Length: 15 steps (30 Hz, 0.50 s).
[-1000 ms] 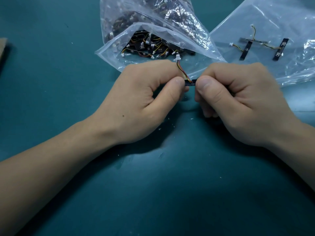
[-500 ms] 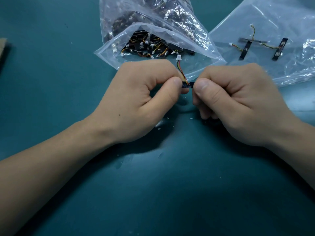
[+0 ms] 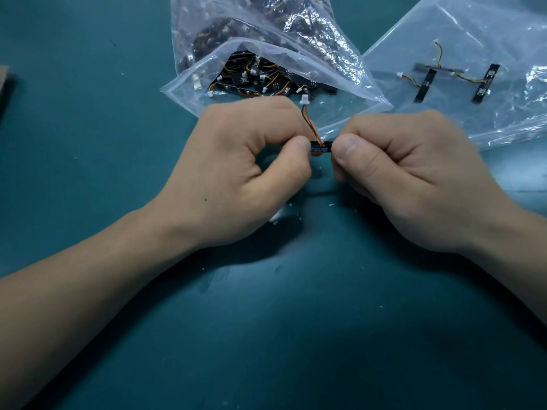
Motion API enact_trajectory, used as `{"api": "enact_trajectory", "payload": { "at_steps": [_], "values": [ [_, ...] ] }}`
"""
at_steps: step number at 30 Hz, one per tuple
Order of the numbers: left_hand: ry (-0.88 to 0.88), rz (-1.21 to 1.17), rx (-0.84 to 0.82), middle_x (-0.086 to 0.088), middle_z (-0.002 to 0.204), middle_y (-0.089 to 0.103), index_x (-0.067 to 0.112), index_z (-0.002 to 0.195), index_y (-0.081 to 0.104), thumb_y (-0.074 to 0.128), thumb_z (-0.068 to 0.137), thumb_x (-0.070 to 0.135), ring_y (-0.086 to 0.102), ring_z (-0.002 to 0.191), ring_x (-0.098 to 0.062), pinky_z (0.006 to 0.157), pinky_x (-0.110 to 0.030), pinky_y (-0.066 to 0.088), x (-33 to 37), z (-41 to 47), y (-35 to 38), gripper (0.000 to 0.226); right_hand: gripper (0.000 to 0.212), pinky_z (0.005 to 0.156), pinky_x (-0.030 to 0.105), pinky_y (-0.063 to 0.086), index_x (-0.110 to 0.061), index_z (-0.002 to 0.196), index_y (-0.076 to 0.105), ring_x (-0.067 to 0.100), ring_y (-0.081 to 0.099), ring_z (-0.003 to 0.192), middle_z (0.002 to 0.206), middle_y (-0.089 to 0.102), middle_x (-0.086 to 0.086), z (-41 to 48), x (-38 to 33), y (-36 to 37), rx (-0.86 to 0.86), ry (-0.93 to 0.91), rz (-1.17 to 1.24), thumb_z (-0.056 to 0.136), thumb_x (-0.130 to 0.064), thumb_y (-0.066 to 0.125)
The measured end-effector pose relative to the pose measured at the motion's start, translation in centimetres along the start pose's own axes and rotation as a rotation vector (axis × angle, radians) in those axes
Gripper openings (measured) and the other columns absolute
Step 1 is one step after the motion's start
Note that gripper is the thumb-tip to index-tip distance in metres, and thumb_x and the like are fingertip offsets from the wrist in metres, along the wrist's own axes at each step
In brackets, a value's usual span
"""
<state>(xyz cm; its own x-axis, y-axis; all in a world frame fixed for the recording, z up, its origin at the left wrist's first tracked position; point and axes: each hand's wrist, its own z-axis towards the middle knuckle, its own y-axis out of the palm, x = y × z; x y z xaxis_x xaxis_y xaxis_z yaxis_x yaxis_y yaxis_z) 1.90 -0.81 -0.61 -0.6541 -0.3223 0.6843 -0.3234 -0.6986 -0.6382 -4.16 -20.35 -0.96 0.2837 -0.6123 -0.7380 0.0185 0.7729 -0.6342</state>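
Setting: a teal work mat (image 3: 88,143), seen from above by a head-worn camera, with two bare forearms reaching in from the bottom corners.

Held part: a small black circuit board strip (image 3: 321,147), held level just above the mat at the centre, between the two hands.

Left hand (image 3: 236,179): fingers curled into a loose fist, thumb tip and forefinger pinching the strip's left end.

Right hand (image 3: 414,179): fingers curled the same way, thumb tip and forefinger pinching the strip's right end. The two thumbs are close together, with only a short stretch of board showing between them.

Wires (image 3: 309,122): a thin red, yellow and dark bundle rising from the strip past the left knuckles to a white connector (image 3: 304,99).

Open plastic bag (image 3: 340,54): just beyond the hands, its mouth facing them, packed with many similar black strips and wired connectors.

Second plastic bag (image 3: 473,34): flat at upper right, with a few separate strips (image 3: 423,85). Whether these lie inside it or on top cannot be told.

Debris: small white flecks (image 3: 273,220) on the mat under the left hand.
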Motion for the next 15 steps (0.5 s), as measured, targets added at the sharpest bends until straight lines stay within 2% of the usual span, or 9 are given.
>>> {"api": "enact_trajectory", "payload": {
  "at_steps": [2, 5, 7, 11, 13, 15],
  "values": [
    [-0.034, 0.0, -0.047, 0.001, 0.081, 0.064, 0.005, 0.078, 0.067, 0.05, 0.093, 0.003, 0.058, 0.077, -0.006, 0.075, -0.02, 0.042, -0.15, 0.0, 0.0, 0.023, 0.034, 0.056, 0.019, 0.033, -0.014, 0.071, 0.06, 0.014, 0.049, 0.056, 0.055, 0.05, -0.004, -0.22, 0.18, -0.08, 0.011, -0.025, -0.015, 0.103, -0.02, 0.051],
    [-0.008, 0.069, -0.128, -0.002, 0.088, 0.07, 0.008, 0.081, 0.071, 0.05, 0.097, 0.009, 0.062, 0.086, -0.019, 0.085, -0.035, 0.047, -0.27, 0.12, 0.11, 0.027, 0.038, 0.054, 0.026, 0.034, 0.001, 0.066, 0.057, 0.022, 0.044, 0.056, 0.053, 0.045, 0.008, -0.39, 0.4, -0.15, 0.03, -0.031, -0.067, 0.1, -0.016, 0.052],
    [0.011, 0.068, -0.121, -0.004, 0.09, 0.071, 0.009, 0.079, 0.069, 0.05, 0.097, 0.008, 0.062, 0.087, -0.022, 0.087, -0.037, 0.046, -0.2, 0.17, 0.12, 0.027, 0.036, 0.053, 0.027, 0.035, -0.001, 0.067, 0.058, 0.021, 0.045, 0.056, 0.054, 0.047, 0.005, -0.36, 0.42, -0.2, 0.028, -0.031, -0.053, 0.099, -0.016, 0.051],
    [0.024, 0.049, -0.106, -0.005, 0.09, 0.07, 0.012, 0.075, 0.065, 0.051, 0.097, 0.007, 0.062, 0.085, -0.021, 0.082, -0.035, 0.047, -0.26, 0.01, 0.01, 0.027, 0.035, 0.054, 0.032, 0.037, -0.005, 0.066, 0.056, 0.021, 0.046, 0.055, 0.054, 0.047, 0.005, -0.31, 0.44, -0.1, 0.035, -0.029, -0.062, 0.097, -0.019, 0.049],
    [0.0, 0.033, -0.106, -0.006, 0.087, 0.068, 0.009, 0.075, 0.064, 0.05, 0.096, 0.007, 0.06, 0.082, -0.021, 0.08, -0.034, 0.046, -0.3, 0.03, 0.0, 0.026, 0.032, 0.056, 0.032, 0.04, -0.011, 0.07, 0.06, 0.021, 0.051, 0.057, 0.056, 0.054, 0.003, -0.33, 0.44, -0.04, 0.026, -0.024, -0.053, 0.099, -0.019, 0.05],
    [-0.018, 0.028, -0.11, -0.006, 0.086, 0.068, 0.016, 0.074, 0.059, 0.05, 0.096, 0.007, 0.059, 0.081, -0.02, 0.078, -0.033, 0.046, -0.24, 0.1, -0.07, 0.026, 0.032, 0.06, 0.034, 0.042, -0.013, 0.071, 0.062, 0.021, 0.055, 0.059, 0.059, 0.059, 0.005, -0.34, 0.48, -0.01, 0.008, -0.018, -0.069, 0.1, -0.022, 0.049]
  ]
}}
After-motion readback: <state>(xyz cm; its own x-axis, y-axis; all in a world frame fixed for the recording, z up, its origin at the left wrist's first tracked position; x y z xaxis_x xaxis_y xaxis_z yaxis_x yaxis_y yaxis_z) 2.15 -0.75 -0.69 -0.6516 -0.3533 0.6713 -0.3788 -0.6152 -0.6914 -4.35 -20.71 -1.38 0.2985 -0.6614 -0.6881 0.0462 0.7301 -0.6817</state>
